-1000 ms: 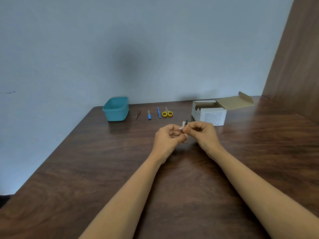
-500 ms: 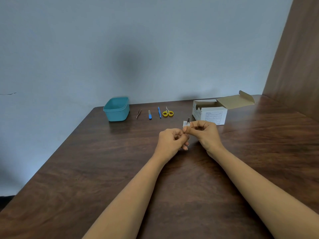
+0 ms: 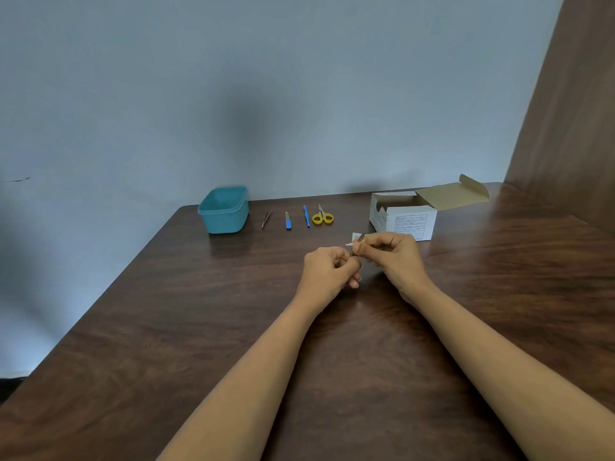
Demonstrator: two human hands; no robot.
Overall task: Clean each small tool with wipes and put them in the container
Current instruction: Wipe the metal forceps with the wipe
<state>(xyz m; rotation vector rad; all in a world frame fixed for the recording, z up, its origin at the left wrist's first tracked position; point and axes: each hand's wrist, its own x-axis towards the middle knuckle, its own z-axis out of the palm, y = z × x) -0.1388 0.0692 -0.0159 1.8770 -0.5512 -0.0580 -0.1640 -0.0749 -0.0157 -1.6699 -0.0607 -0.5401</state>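
Observation:
Above the middle of the table, my left hand (image 3: 327,269) grips the lower end of a small thin metal tool (image 3: 353,251). My right hand (image 3: 394,257) pinches a white wipe (image 3: 355,238) around the tool's upper end. Most of the tool is hidden by my fingers. At the back left stands an open teal container (image 3: 223,211). To its right lie tweezers (image 3: 266,218), a short blue-handled tool (image 3: 288,220), a slim blue tool (image 3: 306,215) and yellow-handled scissors (image 3: 322,216), in a row.
A white cardboard box (image 3: 404,217) with its lid flap open stands at the back right, just behind my right hand. The dark wooden table (image 3: 166,311) ends at a pale wall; a wooden panel (image 3: 572,111) rises on the right.
My right hand with the wipe has slid up and right along the tool, away from my left hand. The left hand has sunk slightly.

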